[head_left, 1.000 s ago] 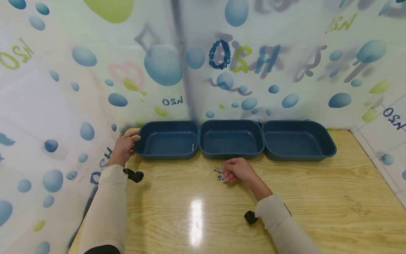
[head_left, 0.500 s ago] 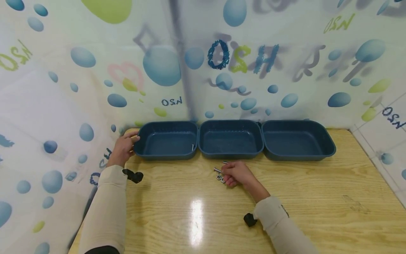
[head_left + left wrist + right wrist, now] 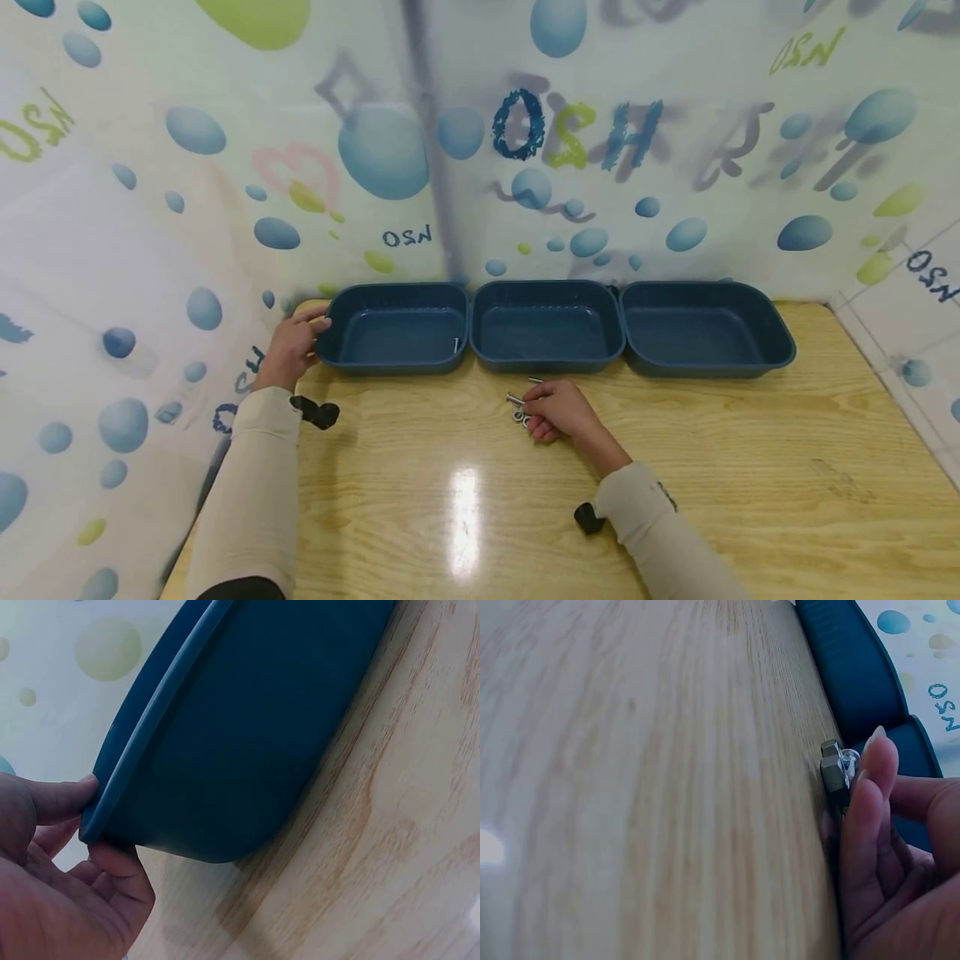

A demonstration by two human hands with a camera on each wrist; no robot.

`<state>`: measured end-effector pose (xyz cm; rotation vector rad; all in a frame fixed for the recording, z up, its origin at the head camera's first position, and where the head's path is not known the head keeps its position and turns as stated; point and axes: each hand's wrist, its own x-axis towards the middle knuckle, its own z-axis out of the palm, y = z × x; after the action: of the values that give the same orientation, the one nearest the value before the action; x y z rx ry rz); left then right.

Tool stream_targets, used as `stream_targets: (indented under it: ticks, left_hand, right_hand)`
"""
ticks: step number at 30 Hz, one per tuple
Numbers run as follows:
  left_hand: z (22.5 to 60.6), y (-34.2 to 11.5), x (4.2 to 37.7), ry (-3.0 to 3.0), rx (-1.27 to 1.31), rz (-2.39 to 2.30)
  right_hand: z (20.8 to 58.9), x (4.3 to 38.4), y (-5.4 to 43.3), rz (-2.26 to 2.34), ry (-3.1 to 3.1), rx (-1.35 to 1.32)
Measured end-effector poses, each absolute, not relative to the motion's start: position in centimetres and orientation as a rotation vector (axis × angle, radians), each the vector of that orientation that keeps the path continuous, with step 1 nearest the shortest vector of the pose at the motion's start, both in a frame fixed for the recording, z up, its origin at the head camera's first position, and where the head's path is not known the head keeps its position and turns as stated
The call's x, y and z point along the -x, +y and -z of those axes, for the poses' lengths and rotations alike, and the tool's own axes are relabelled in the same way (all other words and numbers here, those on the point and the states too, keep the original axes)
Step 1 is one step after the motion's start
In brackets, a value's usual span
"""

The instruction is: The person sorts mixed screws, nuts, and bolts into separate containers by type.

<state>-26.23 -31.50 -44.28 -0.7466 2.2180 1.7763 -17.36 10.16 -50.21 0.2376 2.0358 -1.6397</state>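
Nearest to the wearer are two beige cloth sleeves point(image 3: 258, 475), each with a small black device point(image 3: 318, 414) at the cuff. Between them lies the pale yellow wooden desk point(image 3: 405, 492) with a bright reflection. Its left edge runs close beside the left sleeve; to the right of the right forearm the wood continues wide, so there the room is large.

Near the middle, the right hand point(image 3: 561, 410) is low over the desk, its fingers bent. They reach a silver metal screw point(image 3: 514, 398) and two silver hexagonal nuts point(image 3: 517, 416); whether they pinch any of these, I cannot tell. A second silver screw point(image 3: 535, 380) lies just beyond the hand, near the front wall of the middle box. From its low side, the right wrist view shows the flat faces of the nuts, which from above look like rings.

Farther, three dark blue plastic boxes point(image 3: 547, 366) stand in a row, with little room behind them. The left hand point(image 3: 288, 346) pinches the outer end of the left box; only the left wrist view shows the thumb at the rim and a bent finger below it. Only the head view shows a small screw point(image 3: 456, 344) inside this box. Behind rises a white printed sheet point(image 3: 465, 208).
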Motion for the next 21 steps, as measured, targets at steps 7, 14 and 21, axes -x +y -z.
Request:
stream_targets:
  ticks: [7,14,21]
  left_hand:
    - [44.27,-31.47,26.25,2.204,0.752,-1.782]
    - [44.29,-31.55,26.3,2.212,0.733,-1.78]
    - [44.32,-31.48,26.32,2.186,0.743,-1.8]
  right_hand:
    - [50.04,17.26,9.77,1.596,2.096,-0.261]
    - [49.75,17.16,9.68,1.566,2.127,-0.244]
    - [49.77,17.14,9.73,1.566,2.116,-0.248]
